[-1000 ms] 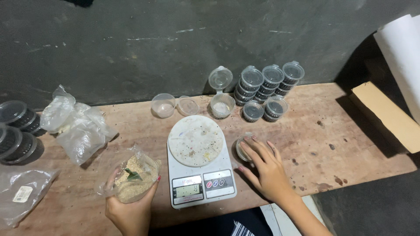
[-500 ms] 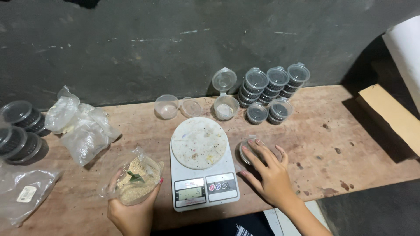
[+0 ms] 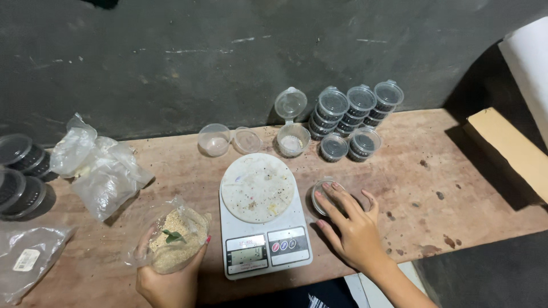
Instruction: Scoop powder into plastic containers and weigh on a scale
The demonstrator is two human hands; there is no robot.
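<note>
My left hand [image 3: 168,282] grips a clear plastic bag of pale grain [image 3: 174,239] with a small green leaf in it, low at the left of a white kitchen scale [image 3: 264,239]. The scale's round plate [image 3: 258,187] carries only crumbs. My right hand [image 3: 349,225] lies flat with fingers spread on the lid of a small round lidded cup [image 3: 319,194] just right of the scale.
Stacked lidded cups with dark contents [image 3: 354,114] stand at the back right. An open hinged cup [image 3: 292,137] and two empty clear cups [image 3: 214,138] sit behind the scale. Crumpled plastic bags [image 3: 97,165] and more dark-lidded cups [image 3: 20,171] lie left. A cardboard box [image 3: 508,151] is right.
Both hands stay where they were. The view has shifted slightly. The right hand's fingers sit a little further over the small cup.
</note>
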